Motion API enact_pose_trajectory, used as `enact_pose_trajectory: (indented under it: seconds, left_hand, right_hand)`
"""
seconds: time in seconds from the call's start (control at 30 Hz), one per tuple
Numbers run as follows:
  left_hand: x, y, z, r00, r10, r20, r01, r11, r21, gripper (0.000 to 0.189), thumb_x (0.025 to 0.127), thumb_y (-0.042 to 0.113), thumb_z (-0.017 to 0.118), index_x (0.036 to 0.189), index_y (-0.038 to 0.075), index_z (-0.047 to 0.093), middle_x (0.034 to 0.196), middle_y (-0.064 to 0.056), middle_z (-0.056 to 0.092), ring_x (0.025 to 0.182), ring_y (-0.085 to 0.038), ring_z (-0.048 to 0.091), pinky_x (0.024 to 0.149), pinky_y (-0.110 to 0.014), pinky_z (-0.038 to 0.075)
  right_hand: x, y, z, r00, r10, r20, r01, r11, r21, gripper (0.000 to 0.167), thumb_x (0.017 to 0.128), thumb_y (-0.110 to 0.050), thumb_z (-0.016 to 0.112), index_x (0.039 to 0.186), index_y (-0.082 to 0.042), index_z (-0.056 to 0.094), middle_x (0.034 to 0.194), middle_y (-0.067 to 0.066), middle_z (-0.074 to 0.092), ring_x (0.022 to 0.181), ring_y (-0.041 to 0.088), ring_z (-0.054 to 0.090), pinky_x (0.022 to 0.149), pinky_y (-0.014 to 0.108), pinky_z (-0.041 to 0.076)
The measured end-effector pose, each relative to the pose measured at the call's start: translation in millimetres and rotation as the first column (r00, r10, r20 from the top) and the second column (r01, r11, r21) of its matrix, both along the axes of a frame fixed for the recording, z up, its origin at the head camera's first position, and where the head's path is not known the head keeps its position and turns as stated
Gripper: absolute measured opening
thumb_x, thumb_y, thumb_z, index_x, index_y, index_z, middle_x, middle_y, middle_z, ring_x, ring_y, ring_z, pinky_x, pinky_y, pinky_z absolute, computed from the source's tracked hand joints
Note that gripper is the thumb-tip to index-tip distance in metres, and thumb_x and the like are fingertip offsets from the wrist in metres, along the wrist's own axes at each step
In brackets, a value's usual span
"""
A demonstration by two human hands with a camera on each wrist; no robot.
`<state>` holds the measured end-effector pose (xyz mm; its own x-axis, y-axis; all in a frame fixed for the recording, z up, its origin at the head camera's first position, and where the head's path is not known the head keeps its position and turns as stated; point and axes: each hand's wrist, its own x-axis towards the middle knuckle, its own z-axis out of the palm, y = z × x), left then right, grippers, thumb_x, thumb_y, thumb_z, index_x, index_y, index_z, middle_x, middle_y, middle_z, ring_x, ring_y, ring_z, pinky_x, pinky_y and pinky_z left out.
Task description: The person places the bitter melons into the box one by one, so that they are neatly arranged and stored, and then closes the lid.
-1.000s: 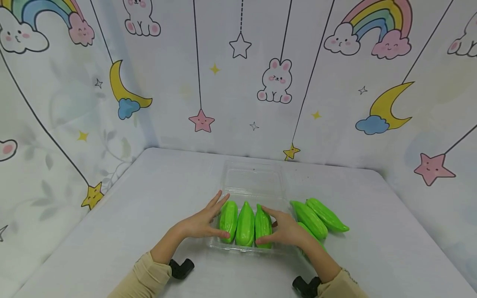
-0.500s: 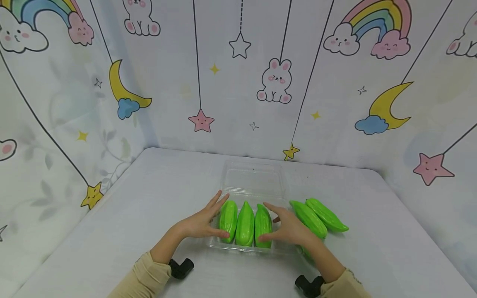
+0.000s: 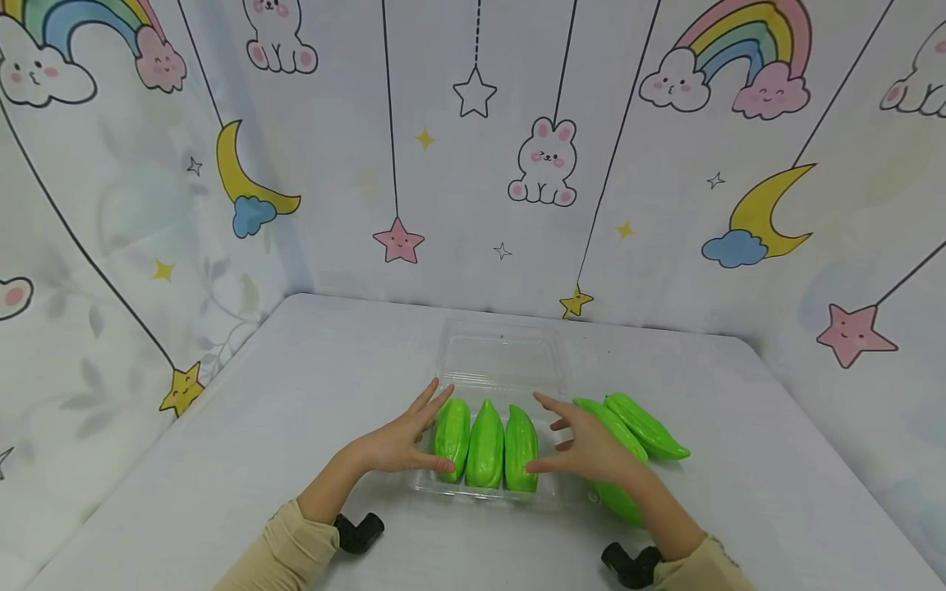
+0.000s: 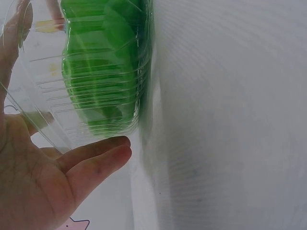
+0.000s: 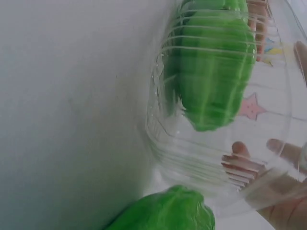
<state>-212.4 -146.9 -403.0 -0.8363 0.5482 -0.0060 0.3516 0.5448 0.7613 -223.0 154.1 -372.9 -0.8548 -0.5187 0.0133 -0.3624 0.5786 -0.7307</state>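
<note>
White cloth-covered table, head view: the tabletop (image 3: 347,345) carries a clear plastic clamshell box (image 3: 550,492) near its middle; pale fabric spreads around the box on every side.
Backdrop: printed cloth walls (image 3: 332,131) rise behind and to both sides of the box, showing rainbows, moons, rabbits and stars on strings.
Lid: the transparent lid (image 3: 502,353) lies folded back on the table, on the far side of the box.
Boxed gourds: three glossy green gourds (image 3: 485,447) lie side by side inside the box.
Loose gourds: three more green gourds (image 3: 646,427) lie on the table, right of the box.
Left hand: the left hand (image 3: 392,447) spans the box's left edge, thumb and fingers spread wide.
Right hand: the right hand (image 3: 584,447) stands at the box's right edge, fingers wide apart, holding nothing.
Ribbed side, left wrist view: green shows through the box's ribbed wall (image 4: 50,91); straight fingers lie just beside it, contact hard to tell.
Clear corner, right wrist view: fingers show through the box's plastic; one loose gourd lies just outside the box, on white cloth.
</note>
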Motion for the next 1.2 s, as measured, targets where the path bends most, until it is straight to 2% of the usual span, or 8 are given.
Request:
enact_pose_trajectory:
  seconds: [0.27,0.57,0.9,1.2]
  left_hand:
    - [0.0,-0.3,0.0,1.0,0.0,0.001,0.0,1.0,0.002,0.105,0.076,0.04,0.072,0.148,0.022,-0.001,0.15,-0.012,-0.018,0.127,-0.043,0.032,0.098,-0.051,0.036]
    - [0.3,-0.3,0.5,1.0,-0.006,-0.001,0.006,1.0,0.006,0.105,0.076,0.04,0.072,0.148,0.022,-0.002,0.149,-0.013,-0.019,0.128,-0.043,0.03,0.097,-0.051,0.037]
    - [0.5,-0.1,-0.7,1.0,0.001,-0.008,-0.001,1.0,-0.003,0.105,0.076,0.04,0.073,0.148,0.022,-0.001,0.15,-0.013,-0.018,0.127,-0.043,0.03,0.097,-0.052,0.036]
    - [-1.1,0.1,-2.9,1.0,0.006,-0.022,-0.006,1.0,-0.016,0.105,0.075,0.041,0.073,0.148,0.023,-0.001,0.15,-0.012,-0.018,0.131,-0.043,0.022,0.098,-0.054,0.034]
  right_hand:
    - [-0.4,9,3.9,0.998,-0.041,-0.041,0.042,0.999,0.031,0.095,0.064,-0.038,0.082,0.142,-0.014,0.034,0.139,0.015,0.038,0.108,0.035,0.053,0.071,0.027,0.053]
    - [-0.8,24,9.3,0.997,-0.069,-0.046,0.07,0.998,0.002,0.094,0.065,-0.039,0.081,0.143,-0.018,0.033,0.142,0.012,0.035,0.112,0.035,0.05,0.075,0.029,0.053]
    - [-2.1,43,12.5,0.995,-0.038,-0.097,0.031,0.997,-0.071,0.093,0.067,-0.031,0.082,0.143,-0.013,0.032,0.14,0.019,0.035,0.111,0.04,0.049,0.075,0.033,0.054]
    - [-1.9,57,16.9,0.992,-0.045,-0.114,0.039,0.998,-0.047,0.093,0.067,-0.033,0.081,0.143,-0.013,0.032,0.138,0.019,0.037,0.111,0.038,0.05,0.077,0.037,0.053]
